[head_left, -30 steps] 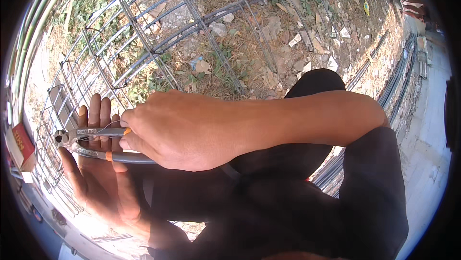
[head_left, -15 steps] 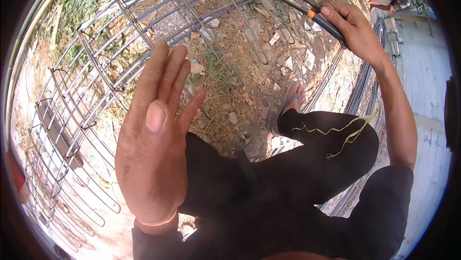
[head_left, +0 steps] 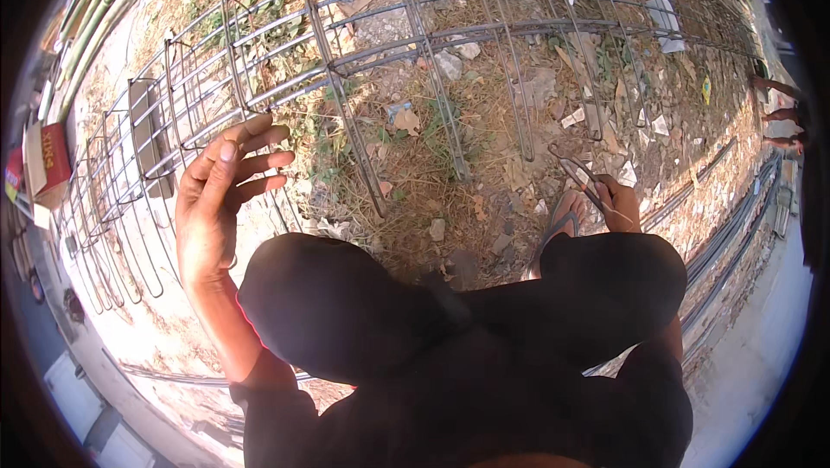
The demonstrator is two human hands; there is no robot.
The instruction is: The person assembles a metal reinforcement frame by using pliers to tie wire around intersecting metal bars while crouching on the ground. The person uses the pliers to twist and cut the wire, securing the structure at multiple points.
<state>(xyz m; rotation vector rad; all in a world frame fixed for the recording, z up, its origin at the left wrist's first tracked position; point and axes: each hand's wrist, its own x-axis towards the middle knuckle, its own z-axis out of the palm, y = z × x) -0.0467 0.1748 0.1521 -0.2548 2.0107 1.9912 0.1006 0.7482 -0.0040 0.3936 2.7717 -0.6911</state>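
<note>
Right hand (head_left: 619,205) has dropped from the upper bars to the knee, gripping pliers (head_left: 581,179) ready; left hand (head_left: 216,200) lifted, fingers spread, holding nothing, beside the steel cage (head_left: 346,61).

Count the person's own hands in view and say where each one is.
2. The left hand is raised, open and empty, beside the rebar cage. The right hand is low by the right knee, holding pliers.
</note>
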